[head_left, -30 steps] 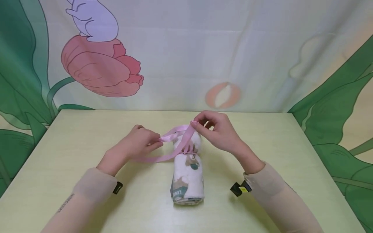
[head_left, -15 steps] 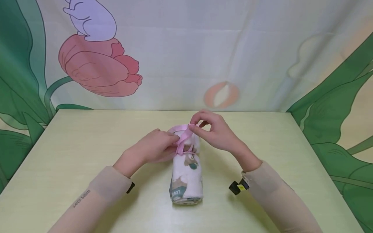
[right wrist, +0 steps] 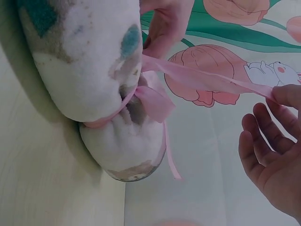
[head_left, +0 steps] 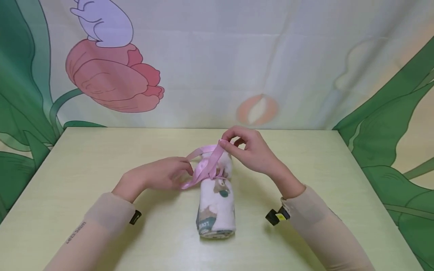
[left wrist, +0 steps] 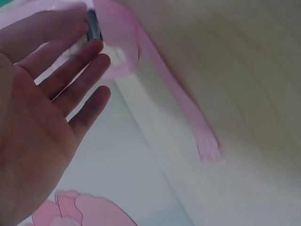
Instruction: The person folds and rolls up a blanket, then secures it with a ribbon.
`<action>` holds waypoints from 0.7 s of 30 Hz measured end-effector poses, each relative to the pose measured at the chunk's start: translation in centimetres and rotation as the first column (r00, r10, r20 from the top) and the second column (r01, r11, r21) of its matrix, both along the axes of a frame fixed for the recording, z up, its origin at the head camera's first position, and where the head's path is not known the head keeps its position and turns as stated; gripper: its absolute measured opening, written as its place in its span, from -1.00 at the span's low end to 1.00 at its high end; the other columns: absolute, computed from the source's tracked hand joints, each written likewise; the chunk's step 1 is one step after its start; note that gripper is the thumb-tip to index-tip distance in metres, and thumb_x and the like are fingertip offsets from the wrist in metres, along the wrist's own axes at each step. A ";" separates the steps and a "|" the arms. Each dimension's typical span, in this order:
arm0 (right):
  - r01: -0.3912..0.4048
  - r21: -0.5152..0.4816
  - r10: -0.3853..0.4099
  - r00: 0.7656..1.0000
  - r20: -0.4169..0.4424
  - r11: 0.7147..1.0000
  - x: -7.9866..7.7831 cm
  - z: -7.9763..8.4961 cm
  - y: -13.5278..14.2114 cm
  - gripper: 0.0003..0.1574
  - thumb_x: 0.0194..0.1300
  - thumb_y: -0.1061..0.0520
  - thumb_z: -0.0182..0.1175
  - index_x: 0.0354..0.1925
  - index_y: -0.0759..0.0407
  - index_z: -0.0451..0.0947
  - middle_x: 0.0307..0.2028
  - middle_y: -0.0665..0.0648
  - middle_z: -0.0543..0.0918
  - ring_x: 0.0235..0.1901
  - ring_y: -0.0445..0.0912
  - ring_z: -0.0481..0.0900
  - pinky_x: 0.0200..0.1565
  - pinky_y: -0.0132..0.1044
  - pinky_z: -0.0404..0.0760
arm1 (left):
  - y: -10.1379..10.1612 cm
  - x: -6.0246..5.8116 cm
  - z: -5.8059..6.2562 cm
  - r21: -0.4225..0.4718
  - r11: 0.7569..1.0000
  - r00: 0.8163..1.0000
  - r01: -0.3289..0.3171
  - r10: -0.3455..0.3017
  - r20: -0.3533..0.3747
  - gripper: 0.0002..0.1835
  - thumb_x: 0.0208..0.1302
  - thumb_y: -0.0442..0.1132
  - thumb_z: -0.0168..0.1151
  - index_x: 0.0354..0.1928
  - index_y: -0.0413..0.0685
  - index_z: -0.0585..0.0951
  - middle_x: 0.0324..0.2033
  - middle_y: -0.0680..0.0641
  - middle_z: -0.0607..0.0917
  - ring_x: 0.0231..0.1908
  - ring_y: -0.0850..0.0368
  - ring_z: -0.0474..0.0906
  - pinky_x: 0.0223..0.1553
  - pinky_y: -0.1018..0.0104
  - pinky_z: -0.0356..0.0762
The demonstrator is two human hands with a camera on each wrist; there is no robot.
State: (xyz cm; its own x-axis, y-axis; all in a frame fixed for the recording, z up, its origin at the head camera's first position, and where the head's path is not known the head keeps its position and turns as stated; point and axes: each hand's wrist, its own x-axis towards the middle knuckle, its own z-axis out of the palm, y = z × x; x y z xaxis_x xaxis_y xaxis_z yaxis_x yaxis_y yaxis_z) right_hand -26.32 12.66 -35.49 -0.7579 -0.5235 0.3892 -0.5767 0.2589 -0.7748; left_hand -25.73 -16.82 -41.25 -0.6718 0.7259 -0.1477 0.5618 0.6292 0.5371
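On the table lies a rolled towel (head_left: 217,207), white with brown and teal print. A pink ribbon (head_left: 213,162) is tied round its middle, cinching it. My right hand (head_left: 249,150) pinches one length of the ribbon between thumb and index finger and holds it raised and taut, as the right wrist view also shows. My left hand (head_left: 162,173) is left of the knot, beside the ribbon's loop, its fingers loosely bent with a gap to the thumb. In the left wrist view, a loose ribbon tail (left wrist: 174,89) hangs near the fingers; the thumb's contact is partly hidden.
The pale table (head_left: 291,233) reaches back to a printed curtain (head_left: 203,75) with a rabbit, a pink flower and green leaves. Black wrist cameras, the right one (head_left: 276,217) included, stick out below the sleeves.
My left hand moved right onto the ribbon by the knot, then drew back to the left, its fingers now apart from the thumb. My right hand stays nearly still, holding the ribbon.
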 end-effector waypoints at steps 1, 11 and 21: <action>-0.003 0.001 0.003 1.000 0.001 1.000 0.0 0.0 0.0 -0.96 0.44 0.20 0.30 -0.19 0.16 0.67 -0.25 -0.04 0.69 -0.23 -0.10 0.61 -0.15 -0.16 0.61 | -0.4 -0.1 0.0 0.004 1.000 1.000 -0.021 0.022 -0.015 -0.64 0.19 -0.39 0.32 0.05 -0.03 0.67 0.04 0.02 0.61 0.12 0.00 0.50 0.20 0.00 0.44; -0.023 0.009 0.023 1.000 0.011 1.000 0.3 -0.2 -0.1 -0.95 0.44 0.18 0.30 -0.20 0.15 0.67 -0.26 -0.05 0.68 -0.22 -0.11 0.60 -0.17 -0.17 0.59 | 0.2 -1.7 -1.2 0.026 0.960 0.956 -0.280 0.281 -0.086 -0.49 0.42 -0.12 0.29 0.28 -0.27 0.50 0.02 -0.26 0.60 0.00 -0.15 0.58 0.10 -0.07 0.52; -0.017 0.022 0.017 1.000 0.012 1.000 0.3 -0.1 0.2 -0.92 0.45 0.15 0.29 -0.19 0.15 0.68 -0.26 -0.04 0.69 -0.20 -0.12 0.60 -0.17 -0.17 0.58 | 1.1 -2.9 -1.7 0.265 0.885 0.924 -0.382 0.372 0.090 -0.84 0.51 -0.20 0.21 -0.09 -0.14 0.67 -0.24 -0.08 0.67 -0.20 0.00 0.54 -0.14 0.12 0.51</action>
State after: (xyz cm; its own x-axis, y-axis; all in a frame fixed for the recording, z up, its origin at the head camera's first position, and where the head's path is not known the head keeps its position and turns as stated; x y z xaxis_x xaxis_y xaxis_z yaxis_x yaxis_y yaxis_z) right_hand -26.06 12.84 -35.58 -0.7533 -0.5448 0.3685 -0.5720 0.2663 -0.7758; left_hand -28.65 -15.74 -42.95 -0.9009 0.4340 -0.0095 0.2890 0.6159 0.7330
